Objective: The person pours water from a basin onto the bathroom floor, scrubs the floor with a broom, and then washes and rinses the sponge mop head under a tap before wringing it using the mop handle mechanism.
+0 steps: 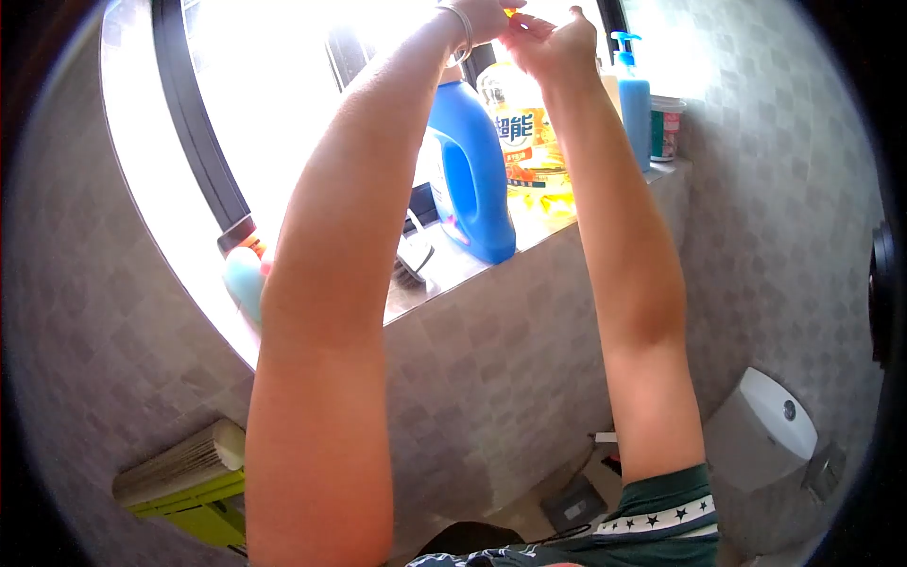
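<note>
Nearest, the left forearm (pixel 345 198) and right forearm (pixel 624 208) stretch over the front edge of the windowsill (pixel 449 274). The left one overlaps a pale turquoise object (pixel 243 282) near the sill's left end; contact cannot be told, but a sideways swing of the arm could push it off.

A brush (pixel 412 257) lies close to the front edge, and just to its right the blue jug (pixel 493 189) stands with its base almost at that edge. It seems the likeliest thing to tip over the front, should the left arm drop or draw back low. Beyond it, the yellow bottle (pixel 536 142) stands partly behind the right forearm, which could knock it.

Toward the right corner, a pump bottle (pixel 635 109) stands beside a tub (pixel 667 128); an elbow swung outward might catch the pump bottle.

Farthest, above the yellow bottle, a small orange-yellow piece (pixel 511 12) is between the two hands. The left hand (pixel 487 19) is cut by the frame, so whether its fingers are clamped on the piece cannot be told. The right hand (pixel 562 47) has its thumb apart from its fingers; a loose hold could let the piece fall. Glare from the window (pixel 274 57) hides the contact.
</note>
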Available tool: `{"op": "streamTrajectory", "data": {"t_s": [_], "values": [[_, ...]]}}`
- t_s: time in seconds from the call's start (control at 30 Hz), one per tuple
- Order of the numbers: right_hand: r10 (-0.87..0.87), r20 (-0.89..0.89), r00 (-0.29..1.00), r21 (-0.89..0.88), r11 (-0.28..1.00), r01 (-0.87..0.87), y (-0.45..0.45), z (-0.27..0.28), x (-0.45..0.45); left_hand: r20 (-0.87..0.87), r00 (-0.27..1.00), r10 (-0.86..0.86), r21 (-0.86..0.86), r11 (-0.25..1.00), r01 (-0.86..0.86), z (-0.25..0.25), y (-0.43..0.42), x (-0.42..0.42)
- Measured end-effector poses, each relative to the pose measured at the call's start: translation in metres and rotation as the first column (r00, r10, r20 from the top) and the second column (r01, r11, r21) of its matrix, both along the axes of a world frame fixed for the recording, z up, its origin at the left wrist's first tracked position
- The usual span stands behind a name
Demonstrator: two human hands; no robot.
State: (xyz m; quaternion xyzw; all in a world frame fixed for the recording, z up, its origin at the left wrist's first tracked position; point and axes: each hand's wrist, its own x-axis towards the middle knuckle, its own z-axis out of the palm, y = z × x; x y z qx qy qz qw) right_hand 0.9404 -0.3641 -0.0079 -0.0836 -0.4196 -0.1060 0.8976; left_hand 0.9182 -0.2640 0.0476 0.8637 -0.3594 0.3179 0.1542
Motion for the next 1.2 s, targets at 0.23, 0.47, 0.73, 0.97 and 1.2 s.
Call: {"op": "streamTrajectory", "data": {"t_s": [0.23, 0.47, 0.73, 0.97, 1.2], "values": [[-0.545, -0.386, 0.745, -0.294, 0.838, 0.460, 0.021, 0.009, -0.074, 0.000, 1.000, 0.021, 0.012, 1.000, -0.021, 0.001, -0.004, 0.007], [0.003, -0.485, 0.874, 0.119, 0.991, 0.062, 0.014, 0.014, -0.052, -0.108, 0.993, -0.045, -0.087, 0.996, 0.036, -0.009, -0.004, -0.008], [-0.702, -0.381, 0.602, -0.497, 0.705, 0.507, 0.019, 0.011, -0.075, -0.260, 0.961, -0.100, -0.255, 0.966, 0.032, -0.021, -0.007, -0.049], [-0.060, -0.234, 0.970, -0.099, 0.994, 0.038, 0.006, 0.007, -0.024, -0.074, 0.996, -0.043, -0.081, 0.996, 0.037, -0.016, -0.008, -0.024], [0.080, -0.212, 0.974, -0.080, 0.992, -0.099, 0.005, 0.001, -0.037, -0.005, 0.983, -0.186, -0.156, 0.971, 0.183, -0.018, -0.005, 0.007]]}}
